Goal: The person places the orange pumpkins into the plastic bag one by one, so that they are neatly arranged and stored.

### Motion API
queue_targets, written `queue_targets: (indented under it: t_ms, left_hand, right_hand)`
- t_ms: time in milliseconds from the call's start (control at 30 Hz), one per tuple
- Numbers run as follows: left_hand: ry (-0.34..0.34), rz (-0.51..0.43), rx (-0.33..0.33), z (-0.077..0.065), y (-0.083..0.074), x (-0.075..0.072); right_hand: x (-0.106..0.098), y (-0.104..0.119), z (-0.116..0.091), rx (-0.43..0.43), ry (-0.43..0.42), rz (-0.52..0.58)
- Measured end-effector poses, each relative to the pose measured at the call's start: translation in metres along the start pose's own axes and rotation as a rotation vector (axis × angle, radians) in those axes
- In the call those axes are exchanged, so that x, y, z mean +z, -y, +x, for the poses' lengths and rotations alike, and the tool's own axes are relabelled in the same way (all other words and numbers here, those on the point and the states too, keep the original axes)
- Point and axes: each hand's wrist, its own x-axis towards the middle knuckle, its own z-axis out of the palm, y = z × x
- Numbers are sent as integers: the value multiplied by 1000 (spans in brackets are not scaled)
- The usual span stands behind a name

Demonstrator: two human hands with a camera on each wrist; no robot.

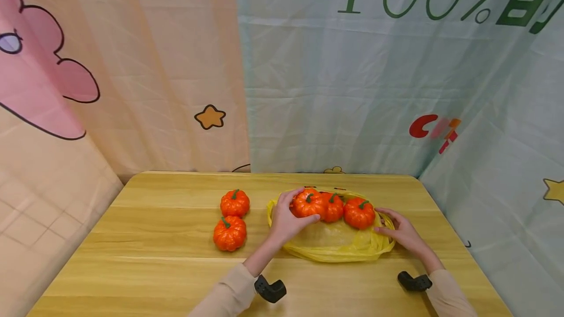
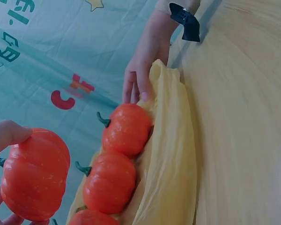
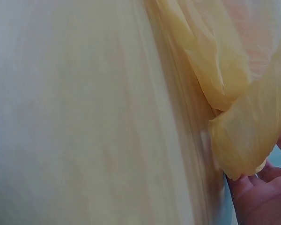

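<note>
My left hand (image 1: 288, 219) grips a small orange pumpkin (image 1: 310, 203) with a green stem, thumb on the near side and fingers on the far side. It is held over the left part of a yellow plastic bag (image 1: 335, 253), which lies spread on the table. Two more pumpkins, a middle one (image 1: 333, 209) and a right one (image 1: 359, 213), sit in the bag. The left wrist view shows a third pumpkin (image 2: 91, 218) in the row, cut off by the frame. At the bag's right end my right hand (image 1: 403, 231) holds the rim between thumb and fingers.
Two other pumpkins, a rear one (image 1: 235, 203) and a front one (image 1: 230, 234), stand close together on the wooden table (image 1: 145, 238), left of the bag. Printed curtains (image 1: 308, 87) hang behind the table and along its sides.
</note>
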Motion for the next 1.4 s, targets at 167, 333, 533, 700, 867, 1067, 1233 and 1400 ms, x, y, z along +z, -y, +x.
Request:
queue_targets:
  t_ms: [167, 333, 533, 700, 867, 1067, 1233, 1400]
  left_hand:
    - [41, -5, 12, -2, 2, 15]
    - [75, 10, -8, -5, 1, 30]
    - [109, 5, -5, -7, 0, 46]
    - [132, 35, 19, -11, 4, 57]
    - [144, 77, 31, -16, 9, 69]
    - [176, 109, 57, -17, 10, 81]
    - [210, 120, 69, -19, 12, 90]
    - [226, 132, 95, -20, 14, 97]
  right_hand:
    - [0, 0, 0, 9, 7, 13]
    - [0, 1, 0, 2, 7, 13]
    - [0, 5, -1, -20, 16, 24]
    - [0, 6, -1, -15, 23, 33]
    - [-1, 5, 0, -4, 20, 7]
    - [-2, 4, -1, -14, 18, 4]
    - [-2, 3, -2, -15, 15, 0]
    - [-2, 1, -2, -24, 20, 9]
